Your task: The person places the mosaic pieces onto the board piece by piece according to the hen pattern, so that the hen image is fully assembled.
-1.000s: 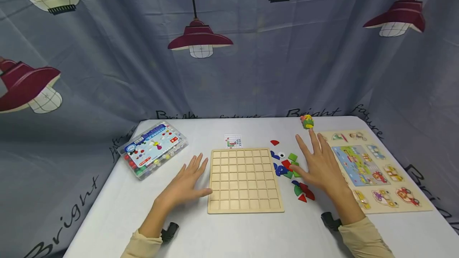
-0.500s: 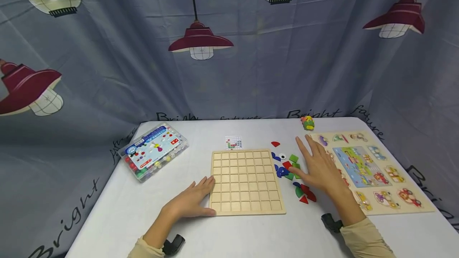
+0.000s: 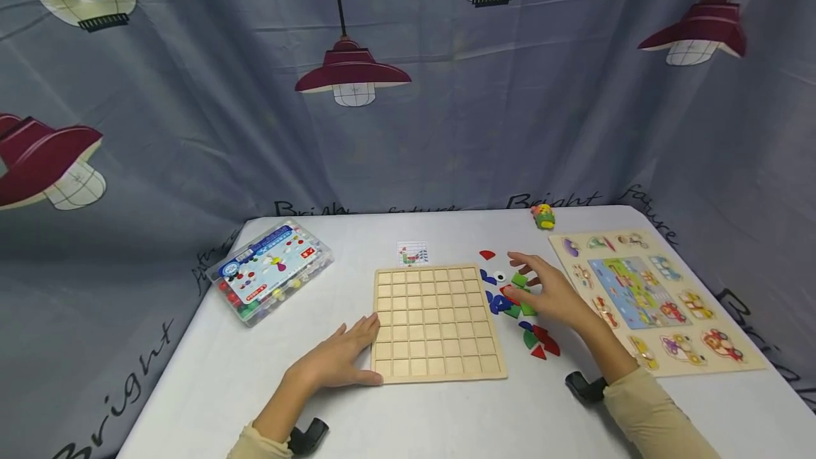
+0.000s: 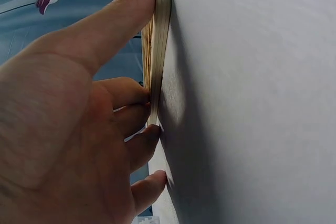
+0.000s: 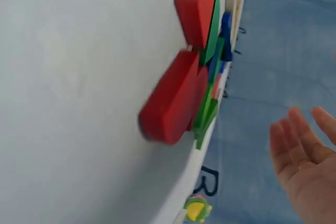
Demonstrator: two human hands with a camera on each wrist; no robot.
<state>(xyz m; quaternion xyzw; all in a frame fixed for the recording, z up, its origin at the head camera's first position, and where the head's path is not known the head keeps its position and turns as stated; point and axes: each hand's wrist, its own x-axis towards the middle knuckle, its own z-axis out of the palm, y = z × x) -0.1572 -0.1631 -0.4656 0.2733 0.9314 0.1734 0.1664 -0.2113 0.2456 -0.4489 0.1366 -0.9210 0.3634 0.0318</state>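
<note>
A square wooden grid board [image 3: 440, 324] lies at the middle of the table. My left hand [image 3: 338, 358] rests beside it, thumb and fingertips touching its left edge; in the left wrist view the thumb [image 4: 113, 24] lies against the board's side [image 4: 160, 35]. My right hand [image 3: 551, 295] hovers above a loose pile of flat shapes, fingers slightly bent and holding nothing. Among the shapes are red pieces [image 3: 548, 340], green pieces [image 3: 529, 338] and blue pieces [image 3: 499, 303]. In the right wrist view the hand [image 5: 310, 171] is apart from the red piece [image 5: 170, 100].
A small picture card [image 3: 413, 253] lies behind the board. At the left sits a clear plastic case [image 3: 274, 268] of coloured beads. A wooden picture puzzle [image 3: 650, 356] lies at the right, with a small toy figure [image 3: 544, 216] near the back edge.
My left hand has come down and right onto the board's left edge. The right hand has moved left over the pieces, its fingers bending from a wide spread.
</note>
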